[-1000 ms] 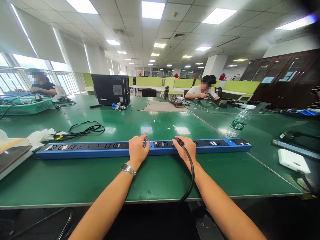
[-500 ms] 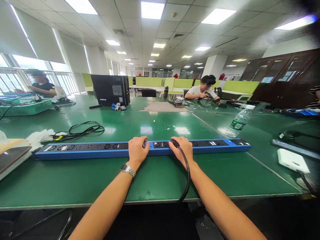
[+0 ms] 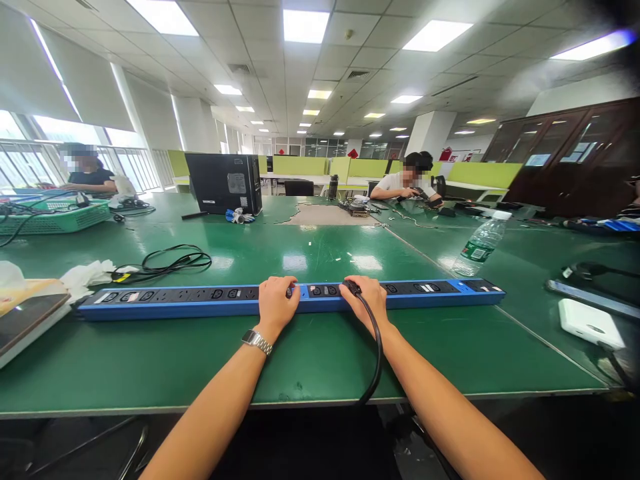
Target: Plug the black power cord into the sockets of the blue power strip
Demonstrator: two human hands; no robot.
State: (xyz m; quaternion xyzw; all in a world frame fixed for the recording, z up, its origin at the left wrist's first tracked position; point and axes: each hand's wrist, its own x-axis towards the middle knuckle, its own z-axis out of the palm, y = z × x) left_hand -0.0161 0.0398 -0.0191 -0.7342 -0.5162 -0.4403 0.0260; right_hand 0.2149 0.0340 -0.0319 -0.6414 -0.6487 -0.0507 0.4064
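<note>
A long blue power strip with black sockets lies crosswise on the green table. My left hand is wrapped over the strip left of its middle, fingers on the far side, thumb near a blue section. A watch is on that wrist. Right of it, my right hand grips the plug end of a black power cord against the strip's top. Whether the plug is in a socket is hidden by my fingers. From there the cord curves down over the table's front edge.
A coiled black cable lies behind the strip at left, near a tablet-like device. A tilted water bottle and a white box-shaped device are at right. Farther back are a black computer case, a green basket and people working.
The view has shifted slightly, so the strip and table appear a little to the right. Both hands keep their places on the strip.
</note>
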